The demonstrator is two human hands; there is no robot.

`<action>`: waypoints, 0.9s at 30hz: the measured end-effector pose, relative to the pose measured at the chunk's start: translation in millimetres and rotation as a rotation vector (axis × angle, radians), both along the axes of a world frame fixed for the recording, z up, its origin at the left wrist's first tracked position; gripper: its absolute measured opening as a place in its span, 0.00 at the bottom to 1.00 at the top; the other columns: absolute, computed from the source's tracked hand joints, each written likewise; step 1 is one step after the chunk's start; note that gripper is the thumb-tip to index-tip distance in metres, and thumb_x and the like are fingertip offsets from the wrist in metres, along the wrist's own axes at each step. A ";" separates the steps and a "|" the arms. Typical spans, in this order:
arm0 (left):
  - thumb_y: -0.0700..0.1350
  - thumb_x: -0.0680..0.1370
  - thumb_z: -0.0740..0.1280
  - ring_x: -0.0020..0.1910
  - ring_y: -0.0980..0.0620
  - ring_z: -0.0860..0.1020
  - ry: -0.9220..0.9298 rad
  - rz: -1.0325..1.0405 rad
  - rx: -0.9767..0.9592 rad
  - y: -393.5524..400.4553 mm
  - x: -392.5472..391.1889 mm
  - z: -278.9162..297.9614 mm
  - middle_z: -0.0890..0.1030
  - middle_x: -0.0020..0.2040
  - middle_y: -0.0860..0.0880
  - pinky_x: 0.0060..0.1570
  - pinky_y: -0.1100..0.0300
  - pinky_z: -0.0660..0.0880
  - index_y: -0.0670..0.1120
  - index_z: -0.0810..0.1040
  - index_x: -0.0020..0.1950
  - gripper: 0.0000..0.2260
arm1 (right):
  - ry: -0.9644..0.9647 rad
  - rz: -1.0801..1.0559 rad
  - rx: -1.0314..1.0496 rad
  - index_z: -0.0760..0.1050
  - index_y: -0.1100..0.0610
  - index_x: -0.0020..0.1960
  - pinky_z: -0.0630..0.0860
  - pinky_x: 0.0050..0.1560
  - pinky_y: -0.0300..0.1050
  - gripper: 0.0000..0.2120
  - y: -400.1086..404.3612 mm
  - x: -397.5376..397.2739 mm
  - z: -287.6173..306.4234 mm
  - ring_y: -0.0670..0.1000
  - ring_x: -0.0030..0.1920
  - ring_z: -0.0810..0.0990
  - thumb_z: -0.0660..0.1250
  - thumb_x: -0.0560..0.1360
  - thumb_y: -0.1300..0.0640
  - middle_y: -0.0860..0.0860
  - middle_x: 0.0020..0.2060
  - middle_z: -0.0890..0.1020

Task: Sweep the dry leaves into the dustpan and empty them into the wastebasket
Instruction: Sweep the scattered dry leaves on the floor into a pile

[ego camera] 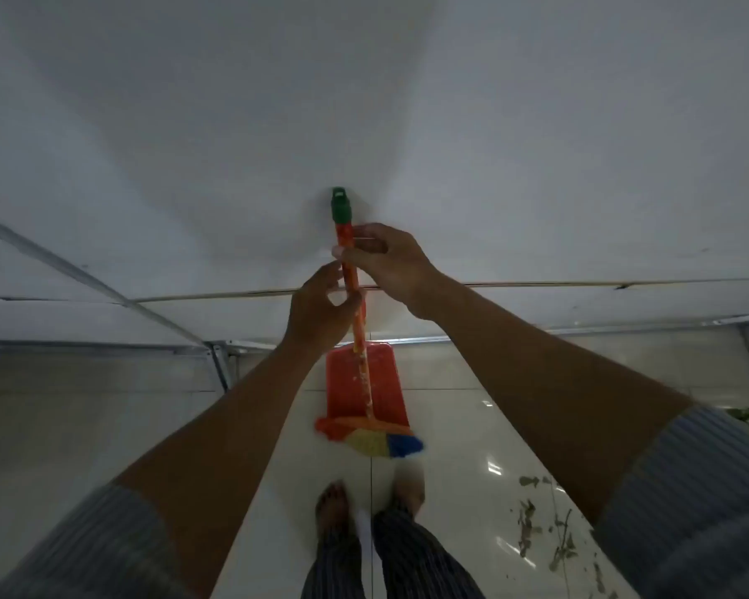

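A broom [359,339] with an orange patterned handle and a green cap stands upright against the white wall. Its yellow and blue bristles rest on the tiled floor. Behind its lower part an orange dustpan [347,391] leans on the wall. My right hand [385,263] grips the handle just below the green cap. My left hand [318,309] pinches the handle a little lower. Dry leaves [541,533] lie scattered on the floor to the right of my feet. No wastebasket is in view.
A white wall fills the upper view, with a metal frame [219,365] along its base at the left and right. The glossy tiled floor [463,425] spreads below. My bare feet [334,508] stand just in front of the broom.
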State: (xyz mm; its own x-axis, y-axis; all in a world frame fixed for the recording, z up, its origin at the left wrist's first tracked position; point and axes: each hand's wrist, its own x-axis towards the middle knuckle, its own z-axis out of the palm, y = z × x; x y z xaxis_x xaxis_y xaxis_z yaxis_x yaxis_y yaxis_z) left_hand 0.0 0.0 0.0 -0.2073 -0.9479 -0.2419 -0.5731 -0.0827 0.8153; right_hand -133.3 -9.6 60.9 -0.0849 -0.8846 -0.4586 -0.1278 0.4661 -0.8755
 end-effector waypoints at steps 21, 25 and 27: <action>0.53 0.74 0.70 0.43 0.57 0.80 -0.120 -0.531 0.180 120.7 -85.9 22.4 0.82 0.41 0.56 0.51 0.57 0.78 0.53 0.81 0.47 0.05 | 0.451 -0.024 -0.134 0.81 0.47 0.53 0.78 0.59 0.53 0.05 184.2 -72.4 73.5 0.53 0.49 0.80 0.72 0.77 0.52 0.53 0.48 0.83; 0.53 0.74 0.70 0.43 0.55 0.81 -0.091 -0.665 0.141 161.5 -120.0 39.6 0.80 0.39 0.57 0.53 0.52 0.80 0.51 0.82 0.52 0.10 | 0.548 -0.102 -0.093 0.77 0.49 0.52 0.77 0.57 0.46 0.05 240.3 -106.5 98.1 0.47 0.50 0.79 0.70 0.78 0.51 0.47 0.48 0.81; 0.53 0.75 0.68 0.39 0.55 0.82 -0.087 -0.731 0.082 182.4 -138.5 47.4 0.80 0.37 0.56 0.49 0.51 0.81 0.50 0.82 0.51 0.09 | 0.596 -0.156 -0.078 0.77 0.50 0.50 0.76 0.55 0.44 0.06 270.3 -123.0 112.7 0.47 0.51 0.80 0.71 0.77 0.50 0.48 0.48 0.81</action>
